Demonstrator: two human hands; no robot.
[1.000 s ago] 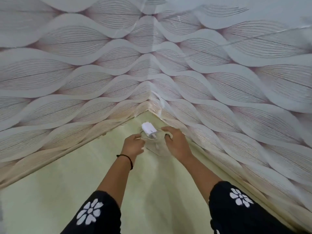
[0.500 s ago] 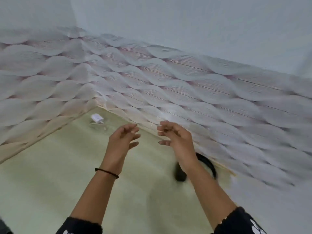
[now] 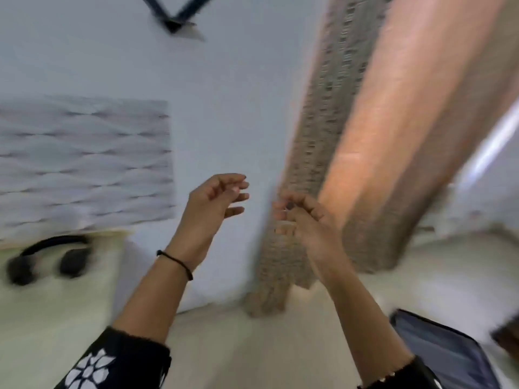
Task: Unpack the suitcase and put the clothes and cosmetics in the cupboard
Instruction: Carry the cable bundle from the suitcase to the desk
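1. Nearest the camera, two dark sleeves with white flower prints are being shown, and the forearms are being raised in front of the body. Nothing is being carried by either arm.

2. The left hand is being held loosely open, fingers curled, with nothing in its grip. The right hand is being held half-curled just beside it, the two apart; its grip also looks empty, though blur is hiding the fingertips.

3. Below and to the right of the right hand, a dark open case with a bluish lining is being cut off by the frame edge. It is being judged to be the suitcase; what is lying in it cannot be told, since only bare lining is being shown.

4. Below and left of the left hand, black headphones are lying on a pale surface near its far edge.

5. Beyond the right hand, a curtain is hanging down to the floor.

6. Farthest off, a patterned panel is being seen on the wall, left of the left hand. No cupboard is being shown clearly.

7. Risk: the view is being smeared heavily, so a fast turn is being suggested. The curtain could be snagged by the right hand, or the case edge struck, if the reach is being made before the gaze is being settled.
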